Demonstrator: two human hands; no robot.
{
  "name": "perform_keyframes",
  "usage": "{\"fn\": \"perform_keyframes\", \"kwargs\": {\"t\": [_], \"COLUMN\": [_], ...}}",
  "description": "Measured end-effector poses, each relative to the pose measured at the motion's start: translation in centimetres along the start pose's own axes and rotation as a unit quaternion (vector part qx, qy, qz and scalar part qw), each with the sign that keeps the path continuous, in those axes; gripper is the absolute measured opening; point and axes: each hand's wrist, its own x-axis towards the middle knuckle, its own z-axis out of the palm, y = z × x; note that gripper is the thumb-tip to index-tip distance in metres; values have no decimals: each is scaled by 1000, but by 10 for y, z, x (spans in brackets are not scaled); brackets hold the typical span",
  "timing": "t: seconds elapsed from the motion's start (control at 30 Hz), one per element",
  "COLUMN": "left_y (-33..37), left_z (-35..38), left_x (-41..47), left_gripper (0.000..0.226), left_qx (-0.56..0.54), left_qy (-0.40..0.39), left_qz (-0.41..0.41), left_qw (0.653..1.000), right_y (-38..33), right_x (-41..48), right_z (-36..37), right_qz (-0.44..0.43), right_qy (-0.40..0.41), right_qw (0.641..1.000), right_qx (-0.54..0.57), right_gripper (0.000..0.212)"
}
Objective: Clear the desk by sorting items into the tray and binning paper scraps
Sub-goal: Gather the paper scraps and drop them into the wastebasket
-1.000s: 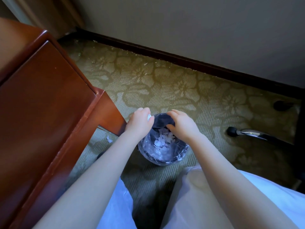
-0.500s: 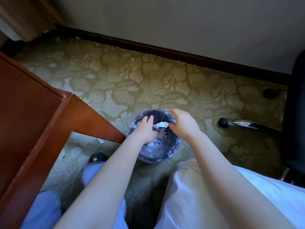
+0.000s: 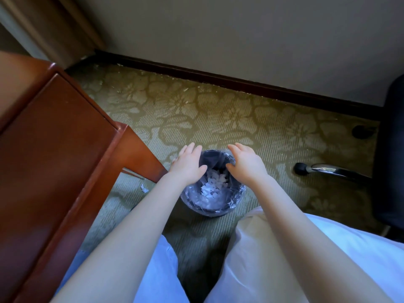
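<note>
A small dark bin (image 3: 235, 199) lined with clear plastic stands on the carpet between my knees. White paper scraps (image 3: 213, 185) lie in a heap at its bottom. My left hand (image 3: 189, 165) hovers over the bin's left rim with fingers straight and nothing in it. My right hand (image 3: 246, 161) hovers over the right rim, palm down, fingers spread and relaxed, holding nothing. The desk top and the tray are out of view.
The red-brown wooden desk (image 3: 54, 160) fills the left side, its corner close to my left hand. One paper scrap (image 3: 144, 188) lies on the carpet under the desk edge. A black office chair (image 3: 391, 160) with a chrome leg (image 3: 328, 169) stands at the right.
Both hands held white scraps over the bin earlier. The scraps have dropped in and both hands have opened and moved apart above the rim.
</note>
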Motion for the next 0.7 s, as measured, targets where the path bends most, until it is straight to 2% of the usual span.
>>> {"fn": "perform_keyframes", "kwargs": {"t": [0.37, 0.7], "left_y": [26, 28], "left_z": [-68, -124], "left_x": [-78, -189], "left_gripper": [63, 59], "left_qx": [4, -5], "left_qy": [150, 308], "left_qz": [23, 49], "left_qw": [988, 950], "right_y": [-37, -101], "right_x": [-45, -120], "right_z": [-57, -127], "right_qz": [-45, -129], "right_qy": [157, 312], "right_qw": [986, 940], "right_qx": [20, 53], "right_gripper": [55, 48]}}
